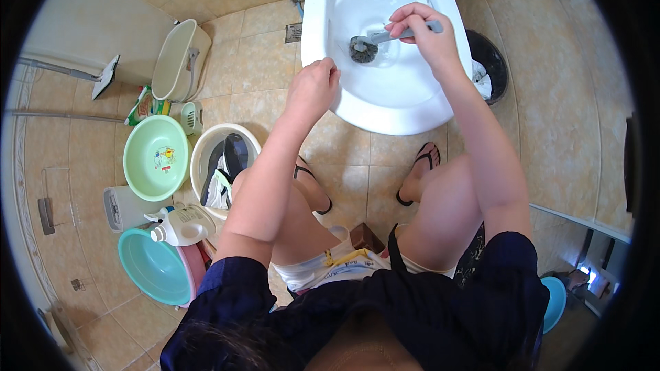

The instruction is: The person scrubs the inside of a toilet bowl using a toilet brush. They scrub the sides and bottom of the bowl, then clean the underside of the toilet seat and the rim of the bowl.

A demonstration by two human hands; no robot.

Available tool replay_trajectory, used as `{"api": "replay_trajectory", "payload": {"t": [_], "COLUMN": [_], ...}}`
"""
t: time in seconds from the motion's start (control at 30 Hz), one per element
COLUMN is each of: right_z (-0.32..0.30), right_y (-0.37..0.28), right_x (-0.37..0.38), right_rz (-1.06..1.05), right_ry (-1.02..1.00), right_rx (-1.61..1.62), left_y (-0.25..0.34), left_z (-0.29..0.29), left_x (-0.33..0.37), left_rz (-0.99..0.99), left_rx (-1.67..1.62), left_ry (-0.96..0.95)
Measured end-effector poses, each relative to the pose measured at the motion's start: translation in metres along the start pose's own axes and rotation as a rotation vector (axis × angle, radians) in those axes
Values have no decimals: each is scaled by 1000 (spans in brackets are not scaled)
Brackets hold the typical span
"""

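My right hand [425, 31] is closed around the grey handle of a toilet brush [388, 36], which slants down to the left into the white toilet bowl [385, 113]. Its dark, bristly round head rests against the inner left slope of the bowl. Beside the left edge of the rim, my left hand [315, 86] is closed in a loose fist. No object shows in it, though the inner side of its fingers is turned from view.
Behind the toilet's right side stands a black waste bin [489, 69] with white paper. To the left are a beige bin [180, 62], a green basin [157, 158], a bucket holding shoes [223, 168], a white jug [184, 225] and a turquoise basin [152, 268].
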State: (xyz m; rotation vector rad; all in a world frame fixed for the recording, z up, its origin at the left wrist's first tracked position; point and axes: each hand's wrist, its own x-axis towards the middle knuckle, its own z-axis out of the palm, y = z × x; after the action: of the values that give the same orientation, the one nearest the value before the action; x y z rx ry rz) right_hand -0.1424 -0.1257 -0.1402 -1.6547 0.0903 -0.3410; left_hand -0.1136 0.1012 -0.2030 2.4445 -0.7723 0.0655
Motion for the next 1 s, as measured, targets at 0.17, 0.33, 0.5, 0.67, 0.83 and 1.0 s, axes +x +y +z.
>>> {"api": "replay_trajectory", "payload": {"t": [0.17,0.33,0.5,0.67,0.83,1.0], "right_z": [-4,2,-4,-3,-10,-5], "right_y": [-27,8,-19,20,44,105], "right_x": [-3,-1,-3,7,19,25], "right_rz": [-78,2,-10,10,36,-61], "right_ry": [42,-70,-15,-27,74,-89], "right_rx": [139,-149,63,-153,-209,-204], "left_y": [-5,1,-2,-1,-1,1], "left_z": [-3,-1,-3,-1,-3,-3], "left_x": [-3,0,-2,0,-2,-3], "left_rz": [13,-4,13,17,-17,3], "left_rx": [6,1,18,4,-1,-21], "left_ry": [18,-1,14,9,-29,-11]}}
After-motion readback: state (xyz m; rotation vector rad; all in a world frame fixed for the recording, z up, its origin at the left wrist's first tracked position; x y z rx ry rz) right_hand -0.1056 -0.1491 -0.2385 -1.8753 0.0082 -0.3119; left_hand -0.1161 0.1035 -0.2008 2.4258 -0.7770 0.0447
